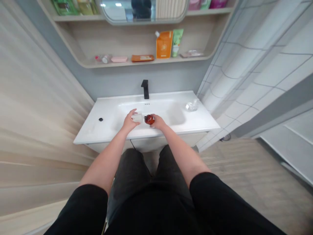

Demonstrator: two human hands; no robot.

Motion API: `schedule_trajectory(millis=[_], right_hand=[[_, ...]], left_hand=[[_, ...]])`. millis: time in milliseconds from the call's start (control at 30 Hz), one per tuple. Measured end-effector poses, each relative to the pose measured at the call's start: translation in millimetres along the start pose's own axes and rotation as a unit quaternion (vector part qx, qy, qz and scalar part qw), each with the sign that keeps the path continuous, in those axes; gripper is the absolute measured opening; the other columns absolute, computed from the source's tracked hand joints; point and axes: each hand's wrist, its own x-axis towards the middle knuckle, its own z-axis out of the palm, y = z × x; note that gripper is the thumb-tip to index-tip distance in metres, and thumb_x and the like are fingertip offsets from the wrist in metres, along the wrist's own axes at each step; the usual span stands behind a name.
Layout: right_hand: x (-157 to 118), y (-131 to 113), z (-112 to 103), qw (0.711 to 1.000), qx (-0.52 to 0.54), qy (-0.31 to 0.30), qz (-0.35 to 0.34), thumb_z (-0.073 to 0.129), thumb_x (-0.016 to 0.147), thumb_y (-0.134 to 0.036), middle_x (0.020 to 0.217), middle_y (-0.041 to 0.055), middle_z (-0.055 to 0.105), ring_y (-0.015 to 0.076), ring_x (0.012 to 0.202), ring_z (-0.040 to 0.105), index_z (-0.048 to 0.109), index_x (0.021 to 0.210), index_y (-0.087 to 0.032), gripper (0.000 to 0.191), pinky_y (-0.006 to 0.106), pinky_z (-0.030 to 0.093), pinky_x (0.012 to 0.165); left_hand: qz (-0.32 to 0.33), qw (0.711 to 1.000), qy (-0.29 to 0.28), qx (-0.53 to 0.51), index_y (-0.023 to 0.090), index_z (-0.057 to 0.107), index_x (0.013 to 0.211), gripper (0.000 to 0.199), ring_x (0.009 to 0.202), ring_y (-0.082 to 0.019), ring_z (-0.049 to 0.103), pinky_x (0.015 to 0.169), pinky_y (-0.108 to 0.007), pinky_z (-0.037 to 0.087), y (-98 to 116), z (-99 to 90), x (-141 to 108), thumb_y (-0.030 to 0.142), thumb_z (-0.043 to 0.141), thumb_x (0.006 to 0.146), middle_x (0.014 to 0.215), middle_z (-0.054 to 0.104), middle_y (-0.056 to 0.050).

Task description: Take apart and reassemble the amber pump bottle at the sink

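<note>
Left hand gripping clear container, in front of black faucet, slightly left of it; right hand closed round amber bottle, front-right of faucet, dark top toward container; clear bottle on counter, right of faucet; orange pouch above, right of faucet.

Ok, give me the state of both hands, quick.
Left hand: holding a clear container by its sides.
Right hand: closed on a reddish-brown bottle.
</note>
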Motion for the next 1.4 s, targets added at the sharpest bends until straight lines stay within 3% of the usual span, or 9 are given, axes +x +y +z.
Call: schedule_trajectory(millis=[467, 1400], right_hand=[[-1, 1, 1, 1.000, 0.018, 0.020, -0.005, 0.097, 0.060, -0.017, 0.132, 0.0066, 0.082, 0.0348, 0.122, 0.077, 0.071, 0.141, -0.026, 0.086, 0.048, 0.060, 0.112], [-4, -1, -1, 0.996, 0.074, 0.046, -0.016, 0.098, 0.061, -0.021, 0.136, 0.0060, 0.081, 0.0348, 0.127, 0.076, 0.072, 0.142, -0.026, 0.085, 0.049, 0.058, 0.116]], left_hand=[[-0.005, 1.000, -0.017, 0.023, 0.032, 0.066, 0.149, 0.102, 0.126, -0.031, 0.068, 0.101, -0.043, 0.055, 19, -5.0, 10, 0.017, 0.094, 0.052, 0.134, 0.073, -0.007], [0.047, 0.993, -0.060, 0.090, 0.030, 0.066, 0.150, 0.101, 0.117, -0.029, 0.067, 0.097, -0.040, 0.055, 41, -15.5, 28, 0.018, 0.095, 0.054, 0.131, 0.073, -0.006]])
